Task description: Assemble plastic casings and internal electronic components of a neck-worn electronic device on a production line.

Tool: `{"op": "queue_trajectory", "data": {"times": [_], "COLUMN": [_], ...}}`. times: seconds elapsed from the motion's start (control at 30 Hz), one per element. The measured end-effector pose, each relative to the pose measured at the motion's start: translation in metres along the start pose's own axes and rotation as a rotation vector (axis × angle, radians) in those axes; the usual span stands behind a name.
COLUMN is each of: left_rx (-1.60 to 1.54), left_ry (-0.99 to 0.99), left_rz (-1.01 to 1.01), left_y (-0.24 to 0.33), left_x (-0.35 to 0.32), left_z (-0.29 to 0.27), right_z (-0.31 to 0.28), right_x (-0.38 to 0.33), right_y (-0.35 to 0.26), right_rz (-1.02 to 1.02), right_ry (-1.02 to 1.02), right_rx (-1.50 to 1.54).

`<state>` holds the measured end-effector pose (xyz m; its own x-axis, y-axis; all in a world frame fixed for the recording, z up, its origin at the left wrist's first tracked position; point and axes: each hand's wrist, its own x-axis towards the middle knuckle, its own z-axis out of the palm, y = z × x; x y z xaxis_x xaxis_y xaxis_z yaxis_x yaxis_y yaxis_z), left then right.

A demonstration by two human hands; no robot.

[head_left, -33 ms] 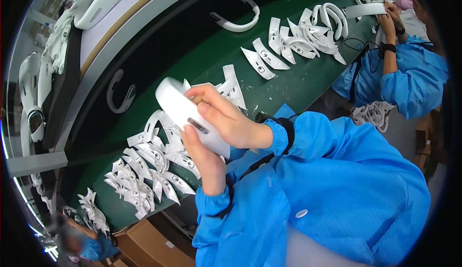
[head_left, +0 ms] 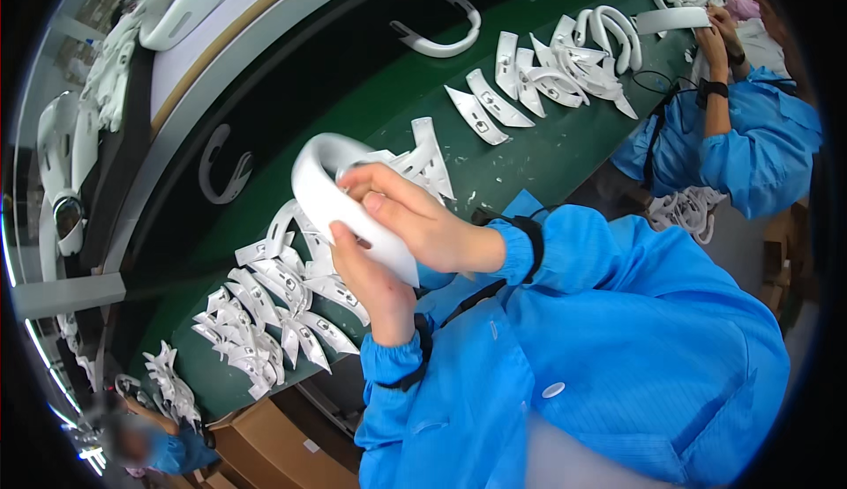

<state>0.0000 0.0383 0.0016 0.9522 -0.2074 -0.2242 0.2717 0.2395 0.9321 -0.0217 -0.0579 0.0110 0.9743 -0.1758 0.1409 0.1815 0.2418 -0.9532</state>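
Both my hands grip a white, glossy, C-shaped plastic shell [head_left: 333, 194] above the green worktable. My left hand [head_left: 378, 293] is closed around its lower end, with the thumb pressed on the outer face. From the right, my right hand [head_left: 432, 227] reaches over the inner side, fingers bent against the shell and thumb across the edge. A dark slot in the shell shows partly between the two thumbs. My right fingertips are partly hidden inside the curve. Just behind the shell, several white curved plates [head_left: 430, 158] lie on the table.
A heap of white curved plates [head_left: 251, 339] covers the table to the left, another group [head_left: 551, 74] the far right. C-shaped pieces [head_left: 225, 167] rest along the dark back strip. At right a co-worker in blue [head_left: 750, 127] holds a white part. A cardboard box [head_left: 282, 449] stands below.
The shell has turned in my hands, so its curved far end and hollow inner side show more. My hands have stayed nearly in place.
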Motion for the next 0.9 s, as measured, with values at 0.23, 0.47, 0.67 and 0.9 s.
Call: {"op": "queue_trajectory", "data": {"times": [0.23, 0.47, 0.67, 0.9], "left_rx": [-0.362, -0.345, -0.265, -0.279], "left_ry": [-0.217, -0.073, 0.004, -0.070], "left_rz": [-0.174, -0.121, -0.144, -0.106], "left_y": [0.007, -0.003, -0.021, -0.006], "left_x": [0.003, 0.001, -0.002, 0.005], "left_z": [-0.018, -0.020, -0.027, -0.029], "right_z": [-0.020, -0.010, 0.005, 0.008], "right_x": [-0.013, -0.023, -0.031, -0.021], "right_y": [0.000, 0.015, 0.006, -0.023], "right_rz": [0.297, 0.197, 0.203, 0.274], "right_ry": [-0.268, -0.312, -0.332, -0.422], "right_rx": [0.196, -0.014, -0.153, -0.238]}}
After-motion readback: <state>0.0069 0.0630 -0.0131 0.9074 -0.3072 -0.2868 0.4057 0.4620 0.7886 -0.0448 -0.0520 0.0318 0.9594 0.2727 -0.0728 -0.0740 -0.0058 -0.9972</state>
